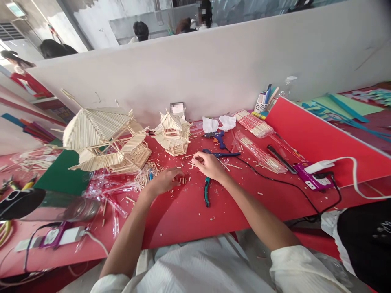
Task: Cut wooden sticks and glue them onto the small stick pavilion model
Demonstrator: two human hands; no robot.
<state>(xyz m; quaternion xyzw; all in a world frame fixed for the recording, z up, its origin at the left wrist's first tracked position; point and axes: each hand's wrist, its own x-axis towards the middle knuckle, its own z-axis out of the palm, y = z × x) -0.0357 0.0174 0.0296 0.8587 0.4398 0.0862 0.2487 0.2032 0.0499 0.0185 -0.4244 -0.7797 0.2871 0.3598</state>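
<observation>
Fingertip grip: the right hand (210,166) pinches a short stick (192,164) in front of the small house (172,136), likely to keep its end free; the left hand (164,181) curls beside cut pieces (183,180), whether holding any I can't tell.

Right hand (209,165) pinches a short stick (192,163) at its tips; left hand (165,181), loosely curled, is beside cut pieces (183,180) on the red table (183,219) (contact unclear). Beyond stand a larger stick model (100,128), at left, and a smaller stick model (179,143); a blue glue gun (218,139) lies to their right.
</observation>
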